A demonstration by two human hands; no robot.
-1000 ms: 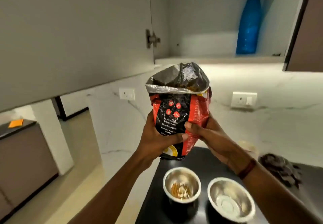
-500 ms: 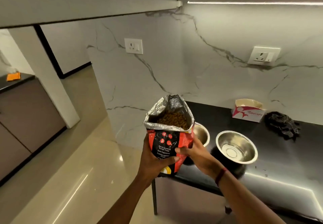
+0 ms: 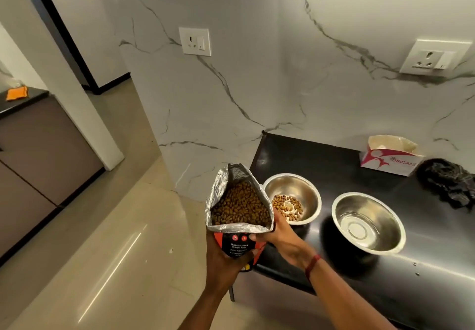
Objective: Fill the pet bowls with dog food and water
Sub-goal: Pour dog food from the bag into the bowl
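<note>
I hold an open red and black dog food bag [image 3: 237,243] upright, just left of the black counter's corner. Its foil mouth shows brown kibble [image 3: 240,205] inside. My left hand [image 3: 223,265] grips the bag from below and behind. My right hand [image 3: 280,237] holds its right side near the top. Two steel bowls stand on the black counter [image 3: 321,160]. The left bowl [image 3: 293,197] has a small heap of kibble at its bottom. The right bowl [image 3: 368,223] looks bare inside.
A white and red carton [image 3: 390,156] and a crumpled black bag [image 3: 448,184] lie at the counter's back right. Marble wall with two sockets [image 3: 195,41] [image 3: 434,58] stands behind. Beige floor [image 3: 108,239] lies left; a brown cabinet [image 3: 38,149] is far left.
The bag has come down from in front of the upper cupboard to counter height beside the left bowl. My view has tilted down with it. Both hands kept their grip.
</note>
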